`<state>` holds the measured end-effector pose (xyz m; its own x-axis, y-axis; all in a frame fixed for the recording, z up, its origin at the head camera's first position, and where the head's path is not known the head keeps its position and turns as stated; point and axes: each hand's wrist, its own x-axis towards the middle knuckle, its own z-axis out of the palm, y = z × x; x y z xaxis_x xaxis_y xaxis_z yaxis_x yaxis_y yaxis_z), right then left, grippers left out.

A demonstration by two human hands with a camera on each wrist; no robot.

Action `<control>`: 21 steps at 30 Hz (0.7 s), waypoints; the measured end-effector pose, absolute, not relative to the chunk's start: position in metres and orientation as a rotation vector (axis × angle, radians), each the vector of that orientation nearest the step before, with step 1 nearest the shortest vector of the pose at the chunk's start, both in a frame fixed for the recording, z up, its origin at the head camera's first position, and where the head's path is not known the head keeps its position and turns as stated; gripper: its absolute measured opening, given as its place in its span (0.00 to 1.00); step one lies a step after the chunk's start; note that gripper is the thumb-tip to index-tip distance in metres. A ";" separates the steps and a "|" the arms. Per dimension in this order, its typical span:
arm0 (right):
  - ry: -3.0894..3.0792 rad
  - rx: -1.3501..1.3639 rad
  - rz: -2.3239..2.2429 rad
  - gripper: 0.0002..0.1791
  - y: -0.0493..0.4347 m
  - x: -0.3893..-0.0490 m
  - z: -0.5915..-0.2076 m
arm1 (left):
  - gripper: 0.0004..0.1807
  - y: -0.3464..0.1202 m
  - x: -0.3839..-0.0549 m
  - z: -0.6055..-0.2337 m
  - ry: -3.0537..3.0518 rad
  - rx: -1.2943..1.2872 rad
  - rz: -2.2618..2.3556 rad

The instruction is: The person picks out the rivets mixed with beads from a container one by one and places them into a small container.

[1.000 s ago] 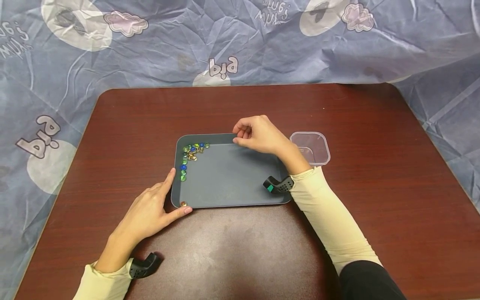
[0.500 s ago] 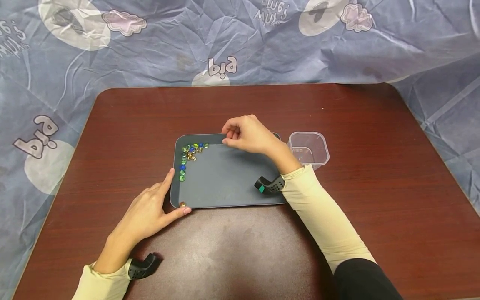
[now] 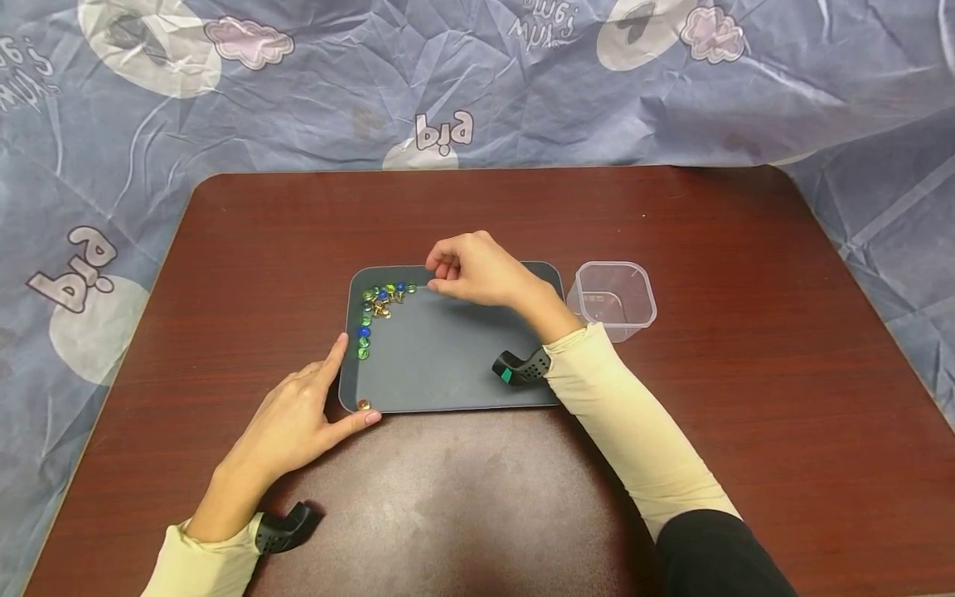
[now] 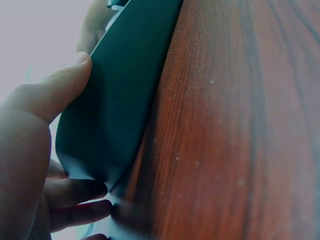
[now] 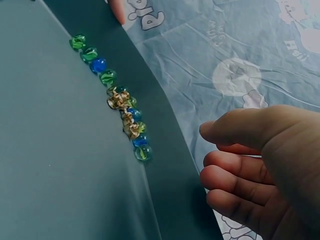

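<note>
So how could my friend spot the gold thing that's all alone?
On the brown table, find the grey tray. Go to its near left corner, beside the left hand. The gold piece there sits alone, while the other gold pieces crowd among marbles in the far left corner.

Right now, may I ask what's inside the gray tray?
The tray holds green and blue marbles and gold pieces, mostly at far left, with one gold piece at near left. The right forearm hides the near right corner.

Glare is reflected by the table on the near side of the tray; in the left wrist view, the background behind the tray is bleached pale
</note>
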<state>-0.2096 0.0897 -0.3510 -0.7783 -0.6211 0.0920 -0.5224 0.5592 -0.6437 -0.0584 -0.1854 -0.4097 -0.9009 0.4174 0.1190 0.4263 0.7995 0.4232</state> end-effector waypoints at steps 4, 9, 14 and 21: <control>2.640 -1.007 -0.994 0.09 0.086 -0.211 -0.352 | 0.58 -0.187 -0.058 -0.409 -2.973 -0.688 -0.702; 2.615 -1.028 -0.971 0.10 0.080 -0.214 -0.351 | 0.57 -0.187 -0.057 -0.409 -2.970 -0.689 -0.707; 2.606 -1.040 -0.945 0.10 0.075 -0.215 -0.349 | 0.58 -0.186 -0.058 -0.410 -2.961 -0.693 -0.715; 2.590 -1.062 -0.915 0.10 0.067 -0.216 -0.343 | 0.58 -0.185 -0.059 -0.410 -2.958 -0.695 -0.714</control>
